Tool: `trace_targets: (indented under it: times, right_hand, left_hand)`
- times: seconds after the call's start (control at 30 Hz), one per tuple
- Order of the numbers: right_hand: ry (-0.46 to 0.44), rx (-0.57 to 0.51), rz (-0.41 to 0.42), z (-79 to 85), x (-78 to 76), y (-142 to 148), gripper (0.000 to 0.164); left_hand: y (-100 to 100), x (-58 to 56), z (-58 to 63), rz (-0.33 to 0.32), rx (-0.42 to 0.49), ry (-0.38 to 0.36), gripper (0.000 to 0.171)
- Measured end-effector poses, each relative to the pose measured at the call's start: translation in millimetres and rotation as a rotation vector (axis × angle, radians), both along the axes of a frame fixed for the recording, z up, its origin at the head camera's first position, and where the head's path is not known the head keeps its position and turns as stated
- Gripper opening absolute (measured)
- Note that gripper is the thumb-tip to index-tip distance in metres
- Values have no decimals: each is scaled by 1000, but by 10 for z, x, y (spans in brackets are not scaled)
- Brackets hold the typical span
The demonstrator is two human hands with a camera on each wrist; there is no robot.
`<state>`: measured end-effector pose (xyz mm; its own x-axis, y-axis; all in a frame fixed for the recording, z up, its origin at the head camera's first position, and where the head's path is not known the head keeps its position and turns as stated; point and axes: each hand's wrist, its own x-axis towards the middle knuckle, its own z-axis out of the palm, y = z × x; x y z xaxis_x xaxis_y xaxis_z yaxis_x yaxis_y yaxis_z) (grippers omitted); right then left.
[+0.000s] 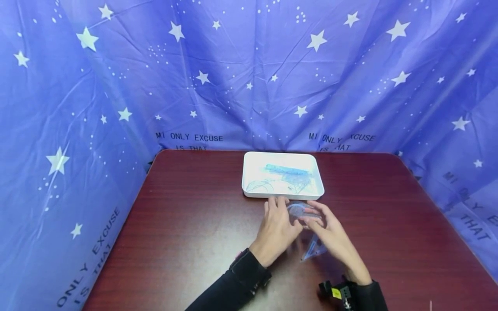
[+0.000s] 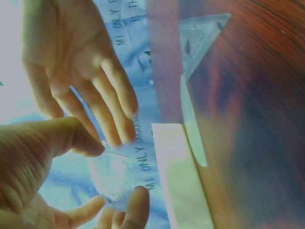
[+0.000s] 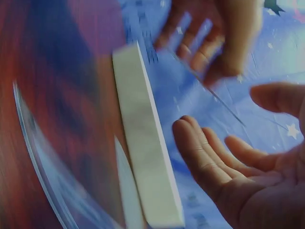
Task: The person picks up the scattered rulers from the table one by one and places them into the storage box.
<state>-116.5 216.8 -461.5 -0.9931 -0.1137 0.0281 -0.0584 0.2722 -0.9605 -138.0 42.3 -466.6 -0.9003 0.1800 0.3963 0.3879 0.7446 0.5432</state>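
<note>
My left hand [image 1: 274,229] pinches a clear plastic protractor [image 2: 110,176] between thumb and fingertips, raised above the table in front of the tray. Facing it from the other side is my right hand [image 1: 334,235], its fingers extended and spread from the thumb. In the right wrist view the sheet shows edge-on, apart from the right fingers [image 3: 205,167]. Below the hands a clear set square [image 1: 314,249] lies on the table, partly covered by the right hand in the head view. A thin clear piece with a curved edge [image 2: 190,121] lies close beside the tray.
A white tray [image 1: 249,194] stands just beyond the hands. Inside it are a bluish ruler [image 1: 288,169] and several clear plastic pieces, one of them curved [image 1: 260,186]. The dark red table [image 1: 186,207] backs onto a blue star-patterned curtain [image 1: 249,65].
</note>
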Motion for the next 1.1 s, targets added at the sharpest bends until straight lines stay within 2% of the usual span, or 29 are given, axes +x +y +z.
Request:
trace_targets:
  times: [0.1,0.23,0.33,0.43,0.63,0.73,0.83,0.93,1.1]
  right_hand:
    - [-67,-139,-42,-11,-20,-109,51]
    - [-117,-267,-120,-19,-43,-223,41]
    - [-110,-323,-151,-38,-67,-280,34]
    - [-91,-328,-163,-49,-98,-308,30]
    - [-45,-215,-139,0,-197,-261,22]
    - [-1,-135,-106,83,-286,-205,23]
    - [84,-33,-69,212,-406,-145,28]
    - [186,67,-46,363,-559,-101,28]
    - [310,253,-64,596,-964,-85,25]
  left_hand:
    - [16,44,44,-3,0,58,51]
    - [34,86,53,-4,22,99,50]
    - [40,100,44,4,35,130,50]
    - [34,109,33,12,42,143,50]
    - [-21,118,55,22,37,100,62]
    - [-65,128,76,26,49,59,67]
    - [-119,147,85,31,20,7,65]
    - [-183,167,71,35,-64,-33,63]
    - [-290,164,-21,-5,-246,-8,62]
